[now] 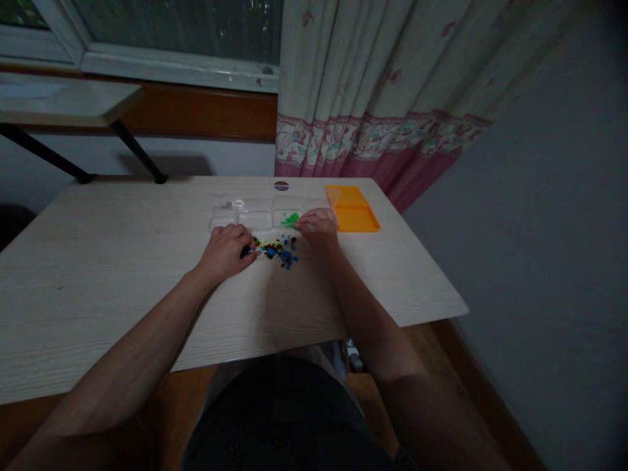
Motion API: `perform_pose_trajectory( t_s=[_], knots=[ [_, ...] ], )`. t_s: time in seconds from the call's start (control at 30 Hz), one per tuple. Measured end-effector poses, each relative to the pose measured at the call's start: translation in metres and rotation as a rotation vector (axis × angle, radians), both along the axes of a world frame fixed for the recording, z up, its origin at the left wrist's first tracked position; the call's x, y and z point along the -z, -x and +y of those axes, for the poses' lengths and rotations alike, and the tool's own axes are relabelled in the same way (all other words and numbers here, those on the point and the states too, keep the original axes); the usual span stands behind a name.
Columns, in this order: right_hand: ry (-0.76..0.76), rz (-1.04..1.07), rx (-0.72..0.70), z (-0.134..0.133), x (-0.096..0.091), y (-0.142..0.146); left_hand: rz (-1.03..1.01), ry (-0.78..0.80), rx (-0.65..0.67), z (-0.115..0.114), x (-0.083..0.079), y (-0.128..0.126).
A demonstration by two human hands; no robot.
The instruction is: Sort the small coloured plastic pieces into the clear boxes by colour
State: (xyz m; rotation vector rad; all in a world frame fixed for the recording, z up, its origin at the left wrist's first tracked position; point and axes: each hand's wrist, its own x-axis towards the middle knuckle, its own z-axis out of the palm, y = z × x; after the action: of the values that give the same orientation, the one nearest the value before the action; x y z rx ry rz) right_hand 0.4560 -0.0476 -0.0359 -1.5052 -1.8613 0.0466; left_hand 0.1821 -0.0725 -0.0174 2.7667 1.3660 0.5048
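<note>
Green bits point(291, 219) lie in the tray point(254, 220); the near pile point(275, 250) seems unsorted. Left hand point(226, 252) and right hand point(320, 231) curl narrow, contents unclear.

There are one table point(147, 261), one orange container point(357, 220), many pieces point(287, 258).

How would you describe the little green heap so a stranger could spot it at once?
Start with the pale table, then find the clear compartmented tray toward its far edge. The green heap lies in one compartment, beside the right hand. Unlike the nearby mixed-colour pile, which lies loose on the table itself, it looks all green.
</note>
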Motion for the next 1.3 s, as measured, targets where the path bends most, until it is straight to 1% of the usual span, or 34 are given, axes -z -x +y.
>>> perform_pose_trajectory(
  t_s=[0.07, 0.13, 0.27, 0.33, 0.43, 0.57, 0.7, 0.9, 1.07, 1.3],
  knots=[
    [-0.038, 0.054, 0.115, 0.001, 0.001, -0.001, -0.005, 0.007, -0.003, -0.001, 0.000, 0.000],
    [-0.053, 0.088, 0.186, 0.003, 0.002, -0.001, -0.011, 0.007, 0.001, -0.002, 0.000, -0.001],
    [-0.069, 0.099, 0.228, 0.007, 0.007, 0.000, -0.028, -0.001, 0.021, -0.003, 0.001, -0.003],
    [-0.039, 0.074, 0.238, 0.009, 0.009, 0.001, -0.026, -0.006, 0.035, -0.004, 0.001, -0.004],
    [0.021, 0.008, 0.238, 0.011, 0.010, 0.001, 0.001, -0.020, 0.045, -0.004, 0.001, -0.005],
    [0.018, -0.010, 0.206, 0.012, 0.010, 0.000, 0.038, -0.040, 0.049, -0.004, 0.001, -0.005],
    [0.040, -0.023, 0.203, 0.011, 0.008, 0.002, 0.027, -0.042, 0.052, -0.004, 0.002, -0.006],
    [-0.001, -0.014, 0.193, 0.007, 0.008, 0.005, 0.010, -0.018, 0.062, -0.002, 0.001, -0.004],
    [-0.016, -0.006, 0.161, 0.003, 0.004, 0.008, 0.003, 0.026, 0.115, -0.001, 0.000, -0.002],
    [-0.004, -0.028, 0.104, -0.005, -0.002, 0.016, 0.018, -0.008, 0.125, 0.000, 0.004, -0.004]
  ],
)
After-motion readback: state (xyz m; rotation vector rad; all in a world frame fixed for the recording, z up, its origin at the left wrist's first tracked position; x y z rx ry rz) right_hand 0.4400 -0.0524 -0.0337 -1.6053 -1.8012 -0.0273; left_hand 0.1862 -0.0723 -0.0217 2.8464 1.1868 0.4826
